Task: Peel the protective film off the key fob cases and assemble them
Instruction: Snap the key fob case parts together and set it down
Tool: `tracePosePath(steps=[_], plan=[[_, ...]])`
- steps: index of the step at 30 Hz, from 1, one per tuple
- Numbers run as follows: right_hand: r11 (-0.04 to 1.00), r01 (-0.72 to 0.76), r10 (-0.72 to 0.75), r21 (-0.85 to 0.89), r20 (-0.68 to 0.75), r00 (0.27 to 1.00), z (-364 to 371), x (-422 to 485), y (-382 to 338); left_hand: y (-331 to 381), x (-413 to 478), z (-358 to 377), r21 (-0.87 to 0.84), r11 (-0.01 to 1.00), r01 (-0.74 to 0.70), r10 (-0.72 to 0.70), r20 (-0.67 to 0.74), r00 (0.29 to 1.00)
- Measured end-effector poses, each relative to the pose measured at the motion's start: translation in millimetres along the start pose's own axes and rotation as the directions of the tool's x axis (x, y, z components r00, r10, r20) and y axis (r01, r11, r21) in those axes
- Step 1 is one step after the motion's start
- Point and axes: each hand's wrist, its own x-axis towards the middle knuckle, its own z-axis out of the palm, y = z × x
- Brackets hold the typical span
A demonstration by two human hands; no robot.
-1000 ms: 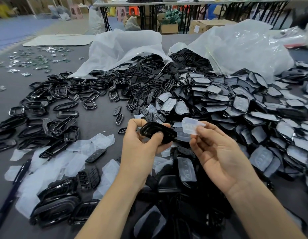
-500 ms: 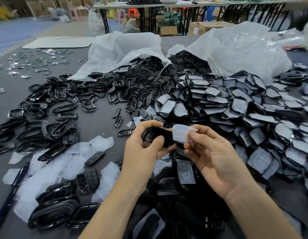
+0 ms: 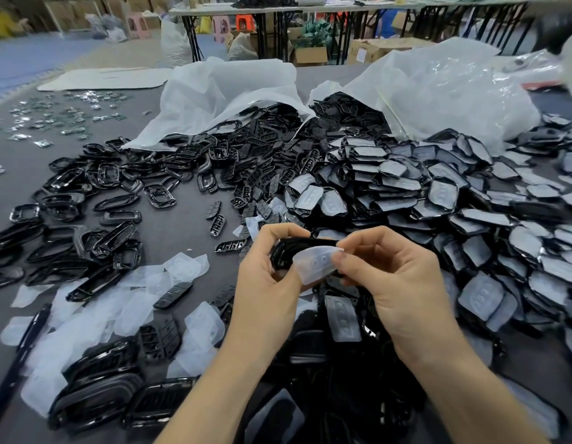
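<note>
My left hand (image 3: 265, 283) grips a glossy black key fob case (image 3: 286, 251) above the table, fingers curled over its top edge. My right hand (image 3: 396, 283) pinches a translucent protective film (image 3: 313, 262) between thumb and fingertips, right in front of the case. The film overlaps the case's near side; whether it still sticks to it is unclear. A big heap of film-covered black cases (image 3: 438, 193) spreads to the right. Bare black frames (image 3: 102, 225) lie to the left.
Peeled films (image 3: 127, 302) litter the grey table (image 3: 182, 232) at lower left, among small black button pads (image 3: 217, 224). Two white plastic bags (image 3: 227, 97) spill parts at the back. A dark pen-like tool (image 3: 25, 344) lies at the left edge. More cases pile under my wrists.
My right hand has brought the film from up and to the right down and left against the case. My hands have closed together; the case is tilted more edge-on.
</note>
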Motion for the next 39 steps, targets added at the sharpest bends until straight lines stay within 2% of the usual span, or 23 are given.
tracePosePath(steps=[2, 5, 9, 13, 18, 29, 33, 36, 39], plan=[[0.992, 0.063, -0.07, -0.107, -0.057, 0.996, 2, 0, 3, 1, -4, 5, 0.062, 0.997, -0.047, 0.048, -0.027, 0.998], [0.981, 0.102, -0.121, -0.163, -0.113, 0.986, 7, -4, 7, 1, -9, 11, 0.132, 0.986, -0.103, 0.113, -0.068, 0.991], [0.961, 0.13, -0.183, -0.244, -0.207, 0.961, 13, -10, 13, 1, -13, 17, 0.106, 0.984, -0.142, 0.152, -0.097, 0.984], [0.853, 0.311, -0.408, -0.418, -0.164, 0.898, 16, -15, 13, 3, -15, 18, 0.076, 0.98, -0.182, 0.19, -0.106, 0.976], [0.853, 0.327, -0.428, -0.407, -0.187, 0.884, 19, -17, 15, 5, -16, 18, 0.084, 0.976, -0.199, 0.207, -0.098, 0.973], [0.928, 0.236, -0.309, -0.288, -0.242, 0.92, 17, -15, 11, 2, -14, 15, 0.192, 0.948, -0.253, 0.269, -0.062, 0.961], [0.991, 0.056, -0.085, -0.121, -0.244, 0.966, 14, -9, 11, 0, -12, 13, 0.19, 0.951, -0.245, 0.257, -0.041, 0.965], [0.995, -0.08, 0.086, 0.057, -0.114, 0.99, 5, 0, 10, -1, -8, 9, 0.196, 0.958, -0.21, 0.218, -0.018, 0.976], [0.97, -0.186, 0.191, 0.158, -0.014, 0.982, -2, 6, 9, -3, -6, 4, 0.166, 0.977, -0.133, 0.134, 0.008, 0.991]])
